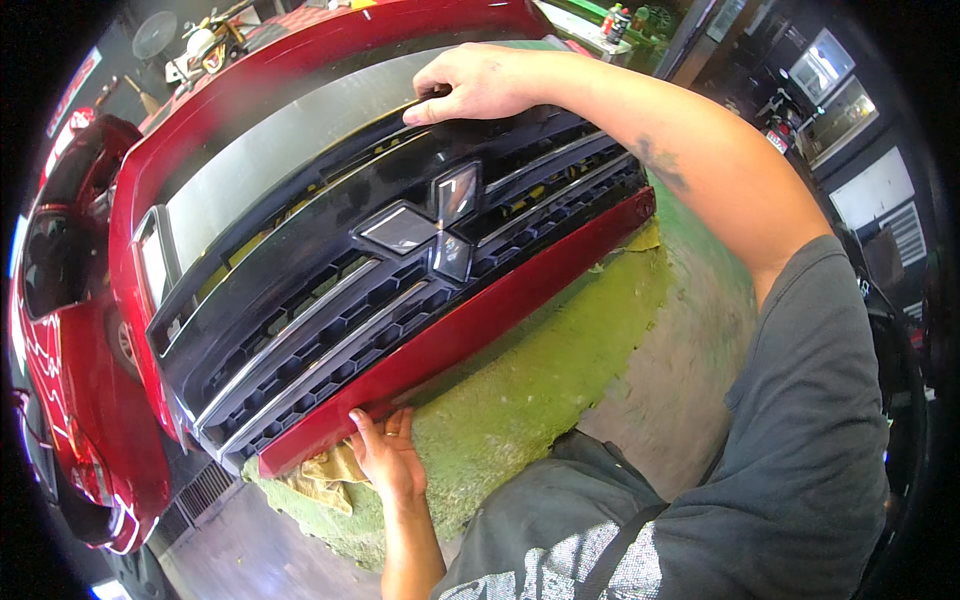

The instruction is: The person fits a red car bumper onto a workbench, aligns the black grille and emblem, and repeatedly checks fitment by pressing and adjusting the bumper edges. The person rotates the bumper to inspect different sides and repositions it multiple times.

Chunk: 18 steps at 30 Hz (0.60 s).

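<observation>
Grille (pixel 300 265) sits in the grip of the right hand (pixel 485 82) at its far black edge and the left hand (pixel 388 458) at its near red strip (pixel 480 330).

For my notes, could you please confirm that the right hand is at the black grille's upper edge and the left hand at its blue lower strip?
No: in the head view, the lower strip is red, not blue; the right hand is at the black grille's upper edge, the left hand at that strip.
</observation>
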Available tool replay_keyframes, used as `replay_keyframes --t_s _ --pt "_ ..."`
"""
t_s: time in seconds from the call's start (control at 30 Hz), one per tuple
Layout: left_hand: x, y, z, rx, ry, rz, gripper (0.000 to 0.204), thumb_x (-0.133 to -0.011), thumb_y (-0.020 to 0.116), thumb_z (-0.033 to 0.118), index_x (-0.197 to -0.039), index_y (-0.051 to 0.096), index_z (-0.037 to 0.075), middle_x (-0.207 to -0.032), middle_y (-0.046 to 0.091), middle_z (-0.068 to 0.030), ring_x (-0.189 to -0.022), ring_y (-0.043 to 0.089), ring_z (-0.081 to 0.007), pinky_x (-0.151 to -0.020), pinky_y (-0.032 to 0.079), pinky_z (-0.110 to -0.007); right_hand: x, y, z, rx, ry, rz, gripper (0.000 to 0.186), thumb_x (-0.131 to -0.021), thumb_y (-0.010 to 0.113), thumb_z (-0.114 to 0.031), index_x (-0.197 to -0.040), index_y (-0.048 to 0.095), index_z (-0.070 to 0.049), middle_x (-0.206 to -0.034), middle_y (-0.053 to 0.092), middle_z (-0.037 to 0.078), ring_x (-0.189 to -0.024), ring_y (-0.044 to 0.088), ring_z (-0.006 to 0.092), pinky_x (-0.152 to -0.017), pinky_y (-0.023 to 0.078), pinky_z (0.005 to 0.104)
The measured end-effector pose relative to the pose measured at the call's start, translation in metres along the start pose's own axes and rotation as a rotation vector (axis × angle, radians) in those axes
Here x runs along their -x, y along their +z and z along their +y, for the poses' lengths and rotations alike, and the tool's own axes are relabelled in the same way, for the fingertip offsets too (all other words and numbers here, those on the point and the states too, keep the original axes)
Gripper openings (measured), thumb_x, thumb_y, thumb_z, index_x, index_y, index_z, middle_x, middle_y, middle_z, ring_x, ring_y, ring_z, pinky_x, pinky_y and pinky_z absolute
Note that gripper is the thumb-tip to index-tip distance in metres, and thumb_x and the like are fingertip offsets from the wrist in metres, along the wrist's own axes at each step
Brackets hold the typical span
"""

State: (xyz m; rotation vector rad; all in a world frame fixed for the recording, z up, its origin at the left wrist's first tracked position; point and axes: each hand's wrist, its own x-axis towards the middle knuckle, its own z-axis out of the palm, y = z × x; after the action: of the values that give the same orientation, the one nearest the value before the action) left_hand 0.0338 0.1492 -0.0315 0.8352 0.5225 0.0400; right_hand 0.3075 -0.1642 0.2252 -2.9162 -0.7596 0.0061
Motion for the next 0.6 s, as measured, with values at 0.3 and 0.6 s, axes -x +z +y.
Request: replay_keyframes --t_s 0.3,0.6 --pt "-0.004 -0.008 -0.006 0.006 0.020 -0.024 0.054 -0.107 0.063 0.048 -0.142 0.054 0.008 -0.131 0.066 -0.0157 -0.116 0.064 -0.0308 -0.107 0.050 -0.050 0.111 -0.075 0.025 -0.210 0.082 0.462 0.042 -0.099 0.071 -0.039 -0.120 0.073 -0.003 -0.111 0.077 0.017 -0.103 0.072 0.0262 -0.092 0.056 0.0388" --pt "0.056 0.001 -0.059 -0.198 0.107 0.159 0.051 -0.107 0.063 0.042 -0.140 0.053 0.004 -0.115 0.063 -0.0143 -0.102 0.062 -0.0265 -0.091 0.053 -0.041 0.339 0.080 0.286 -0.610 0.418 0.680 0.028 -0.104 0.067 -0.029 -0.114 0.072 -0.003 -0.105 0.075 0.004 -0.098 0.067 0.0125 -0.092 0.054 0.0316"
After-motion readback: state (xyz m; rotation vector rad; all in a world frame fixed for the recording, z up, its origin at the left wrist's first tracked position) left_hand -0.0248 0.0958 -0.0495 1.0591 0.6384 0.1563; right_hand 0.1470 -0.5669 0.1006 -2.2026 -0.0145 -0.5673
